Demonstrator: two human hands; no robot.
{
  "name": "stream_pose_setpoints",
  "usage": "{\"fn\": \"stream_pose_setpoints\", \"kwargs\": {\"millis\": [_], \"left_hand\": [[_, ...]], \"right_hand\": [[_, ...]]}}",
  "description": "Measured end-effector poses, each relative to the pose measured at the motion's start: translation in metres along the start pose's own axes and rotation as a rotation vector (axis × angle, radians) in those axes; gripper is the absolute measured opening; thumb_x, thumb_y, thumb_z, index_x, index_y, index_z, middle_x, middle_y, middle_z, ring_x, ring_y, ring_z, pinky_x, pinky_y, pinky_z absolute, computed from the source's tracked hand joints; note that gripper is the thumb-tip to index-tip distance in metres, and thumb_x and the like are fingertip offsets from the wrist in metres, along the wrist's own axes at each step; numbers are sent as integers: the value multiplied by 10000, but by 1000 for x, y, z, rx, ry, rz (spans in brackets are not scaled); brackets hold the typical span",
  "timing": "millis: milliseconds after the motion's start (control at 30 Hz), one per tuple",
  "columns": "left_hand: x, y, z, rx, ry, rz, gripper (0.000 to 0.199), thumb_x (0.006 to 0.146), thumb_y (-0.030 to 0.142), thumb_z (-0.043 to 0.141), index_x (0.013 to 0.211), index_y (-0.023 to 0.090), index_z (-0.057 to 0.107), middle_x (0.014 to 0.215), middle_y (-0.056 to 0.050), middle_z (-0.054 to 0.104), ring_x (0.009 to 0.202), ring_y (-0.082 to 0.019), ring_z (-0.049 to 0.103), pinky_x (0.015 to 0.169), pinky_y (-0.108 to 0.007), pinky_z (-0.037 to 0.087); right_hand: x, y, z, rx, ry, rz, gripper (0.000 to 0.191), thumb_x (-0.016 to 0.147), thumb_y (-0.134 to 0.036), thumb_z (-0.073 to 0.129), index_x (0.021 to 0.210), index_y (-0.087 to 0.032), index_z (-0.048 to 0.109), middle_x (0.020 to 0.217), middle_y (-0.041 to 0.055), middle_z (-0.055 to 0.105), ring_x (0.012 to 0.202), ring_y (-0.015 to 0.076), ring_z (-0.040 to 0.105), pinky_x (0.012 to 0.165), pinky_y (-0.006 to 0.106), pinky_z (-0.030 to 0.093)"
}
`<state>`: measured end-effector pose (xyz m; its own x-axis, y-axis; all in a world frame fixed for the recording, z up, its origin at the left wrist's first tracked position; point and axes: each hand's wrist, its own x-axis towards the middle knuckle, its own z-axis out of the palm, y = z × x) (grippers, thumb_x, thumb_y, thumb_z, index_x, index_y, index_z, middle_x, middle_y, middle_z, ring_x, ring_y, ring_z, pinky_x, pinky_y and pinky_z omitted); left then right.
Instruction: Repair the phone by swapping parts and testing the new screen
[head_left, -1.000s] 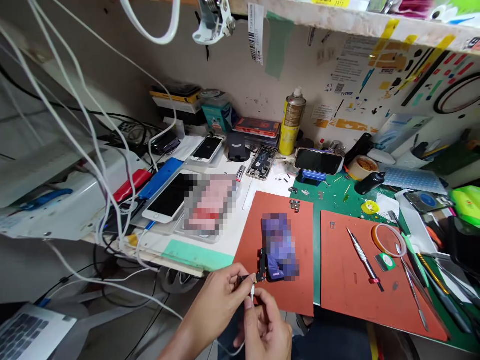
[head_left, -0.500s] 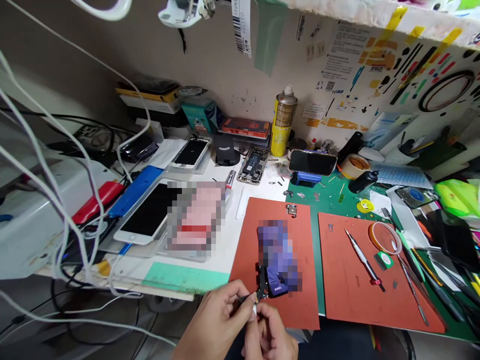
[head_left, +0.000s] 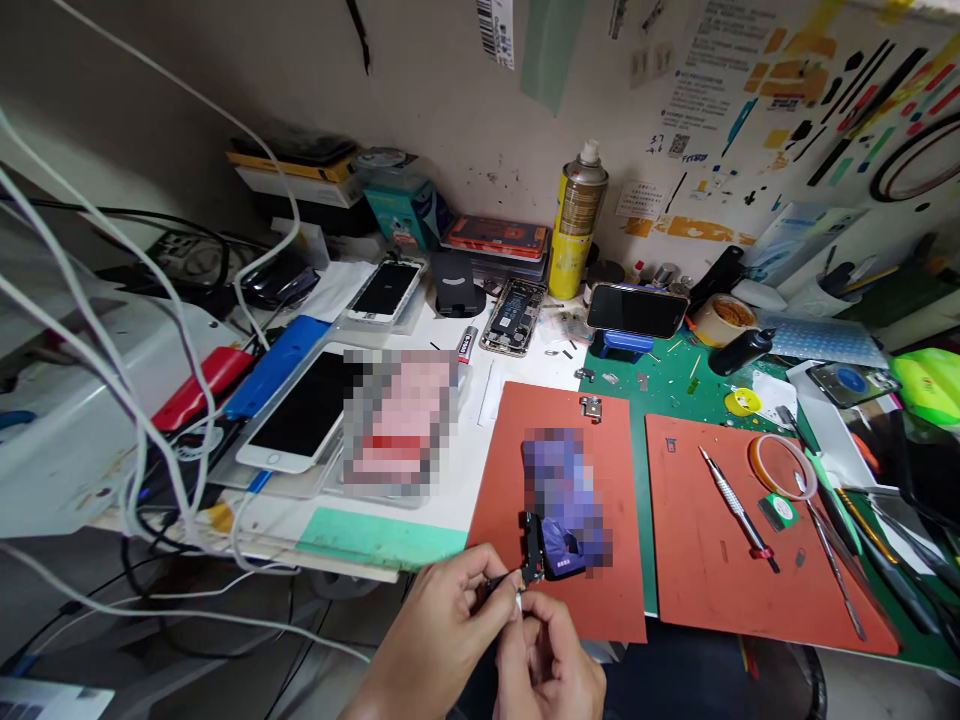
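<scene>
My left hand point(head_left: 450, 625) is closed in a pinch on a small black phone part with a flex-like strip point(head_left: 532, 545), in front of the near edge of the left orange mat point(head_left: 499, 480). Against it, my right hand point(head_left: 551, 655) pinches a tiny white piece point(head_left: 518, 602) at the left fingertips; its kind is too small to tell. Just beyond the fingers lies a phone-shaped purple item point(head_left: 562, 550), mostly blurred out, touching or close to the black part. A small metal piece point(head_left: 591, 408) rests near the mat's far edge.
A second orange mat point(head_left: 705, 590) on the right bears a pen-like screwdriver point(head_left: 731, 500), tweezers and a tape roll point(head_left: 757, 470). White-framed phone screen point(head_left: 292, 425), opened phone point(head_left: 514, 318) and yellow spray can point(head_left: 576, 225) stand farther back. White cables point(head_left: 161, 440) hang at left.
The whole view has shifted slightly, so the bench appears a little higher and farther right. Both hands keep nearly the same pinch around the black part and white piece.
</scene>
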<state>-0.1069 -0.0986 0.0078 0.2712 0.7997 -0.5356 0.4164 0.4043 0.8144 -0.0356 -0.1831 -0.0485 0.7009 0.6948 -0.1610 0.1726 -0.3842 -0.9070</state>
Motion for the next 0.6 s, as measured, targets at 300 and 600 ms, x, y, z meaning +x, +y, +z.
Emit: {"fn": "stream_pose_setpoints", "kwargs": {"millis": [300,600], "left_hand": [[0,-6,-1,-38,-56,2,451,893,624,612,736,202,588,660,-11,622,641,-189,609,603,-279,447],[0,-7,2,-108,-47,-8,426,859,598,688,723,205,594,647,-14,654,628,-191,641,595,-268,473]], "right_hand": [[1,0,-3,-46,28,-79,388,951,-533,631,859,-186,777,508,-65,425,413,107,419,469,227,371],[-2,-2,-2,-69,48,-79,449,984,-606,593,896,-210,787,540,-42,597,456,133,585,539,239,445]]}}
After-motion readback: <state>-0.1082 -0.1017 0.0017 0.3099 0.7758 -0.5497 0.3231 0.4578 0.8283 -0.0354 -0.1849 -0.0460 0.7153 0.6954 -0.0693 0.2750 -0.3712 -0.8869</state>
